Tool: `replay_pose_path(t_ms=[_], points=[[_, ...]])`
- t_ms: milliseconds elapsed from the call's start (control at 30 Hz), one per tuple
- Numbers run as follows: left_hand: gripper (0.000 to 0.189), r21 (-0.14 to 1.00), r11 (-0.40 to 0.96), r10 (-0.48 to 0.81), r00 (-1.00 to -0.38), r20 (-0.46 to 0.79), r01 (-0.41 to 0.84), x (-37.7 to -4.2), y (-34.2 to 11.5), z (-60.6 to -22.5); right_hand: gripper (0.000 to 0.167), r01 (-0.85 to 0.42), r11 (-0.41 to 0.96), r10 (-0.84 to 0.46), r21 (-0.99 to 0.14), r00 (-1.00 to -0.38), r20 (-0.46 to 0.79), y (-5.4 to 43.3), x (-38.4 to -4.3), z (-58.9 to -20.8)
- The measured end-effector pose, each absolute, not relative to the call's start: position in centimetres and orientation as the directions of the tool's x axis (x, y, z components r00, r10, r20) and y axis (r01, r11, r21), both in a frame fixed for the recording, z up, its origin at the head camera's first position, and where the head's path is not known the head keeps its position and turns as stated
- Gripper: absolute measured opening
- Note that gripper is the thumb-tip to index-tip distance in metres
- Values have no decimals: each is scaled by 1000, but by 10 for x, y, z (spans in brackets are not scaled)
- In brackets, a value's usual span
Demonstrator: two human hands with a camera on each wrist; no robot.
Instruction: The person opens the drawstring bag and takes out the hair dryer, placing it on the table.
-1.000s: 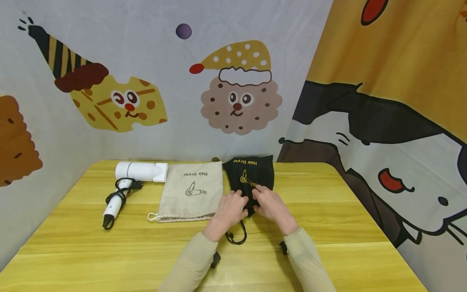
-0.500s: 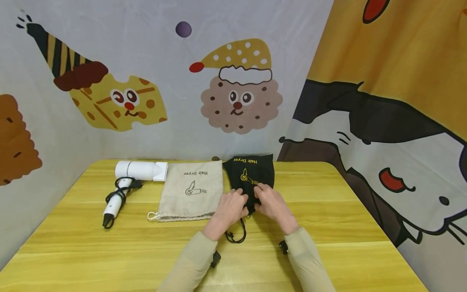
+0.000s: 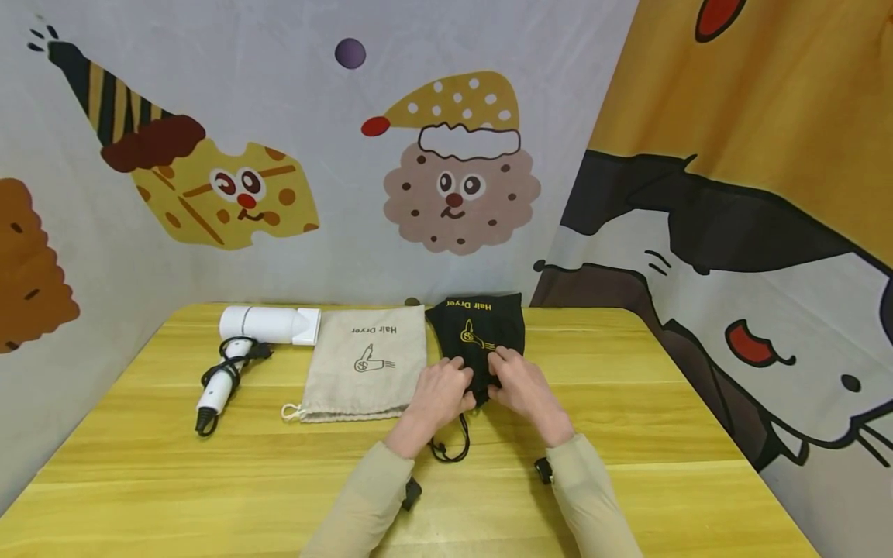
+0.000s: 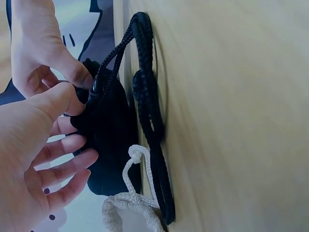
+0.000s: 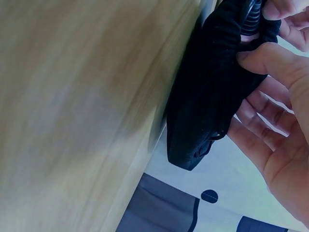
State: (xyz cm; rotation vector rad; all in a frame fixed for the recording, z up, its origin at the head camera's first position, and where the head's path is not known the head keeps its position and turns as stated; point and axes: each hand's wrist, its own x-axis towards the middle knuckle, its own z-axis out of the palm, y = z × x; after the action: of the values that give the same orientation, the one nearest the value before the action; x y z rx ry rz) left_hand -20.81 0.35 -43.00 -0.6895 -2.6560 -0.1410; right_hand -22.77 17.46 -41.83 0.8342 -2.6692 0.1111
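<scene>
A black drawstring bag [image 3: 505, 322] with yellow "Hair Dryer" lettering lies at the back of the table. My left hand [image 3: 439, 391] pinches the near, mouth end of this bag between thumb and fingers. From the other side, my right hand [image 3: 522, 385] pinches the fabric of the same end. A ribbed dark piece [image 5: 252, 19] shows in the bag's mouth in the right wrist view; the rest of it is hidden. The bag's black drawcord [image 4: 145, 92] hangs out in a loop onto the table.
Left of the black bag lies a flat beige drawstring bag [image 3: 331, 372] with a white cord loop [image 3: 291, 414]. Farther left is a white hair dryer [image 3: 261, 324], its black cable wound round the handle. A cartoon-printed cloth [image 3: 279, 93] rises behind the wooden table [image 3: 628, 504].
My right hand has shifted slightly to the right at the bag's mouth, and the gap between the hands looks a little wider. The other bag and the hair dryer stay put.
</scene>
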Motion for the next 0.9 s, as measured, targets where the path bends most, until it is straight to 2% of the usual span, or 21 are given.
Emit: replay_pose_path(t_ms=[667, 900], points=[[17, 1, 868, 442, -773, 455, 497, -209, 0, -427, 29, -536, 844, -501, -15, -798, 335, 179, -230, -419], [16, 8, 870, 441, -783, 439, 494, -208, -1, -425, 31, -514, 857, -482, -25, -819, 313, 180, -230, -419]])
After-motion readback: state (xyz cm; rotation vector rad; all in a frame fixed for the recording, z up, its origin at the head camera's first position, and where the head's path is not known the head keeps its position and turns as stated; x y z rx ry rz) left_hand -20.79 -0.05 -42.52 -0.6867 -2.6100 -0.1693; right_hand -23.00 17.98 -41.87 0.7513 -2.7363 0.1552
